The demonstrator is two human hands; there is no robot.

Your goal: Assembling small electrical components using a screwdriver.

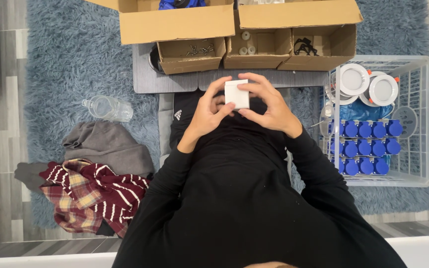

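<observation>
I hold a small white square box-like part [237,94] between both hands over my lap. My left hand [208,113] grips its left side with fingers curled around it. Over the top and right side of the part curl the fingers of my right hand [269,105]. Both my sleeves are black. Just beyond my hands lies a low grey table [175,82].
Several open cardboard boxes [189,53] with small parts stand on the table. A white wire basket [413,119] at right holds rows of blue pieces [365,146] and round white lamps [368,84]. At left lie a clear plastic jar [107,108] and heaped clothes [93,173] on a blue shaggy rug [65,59].
</observation>
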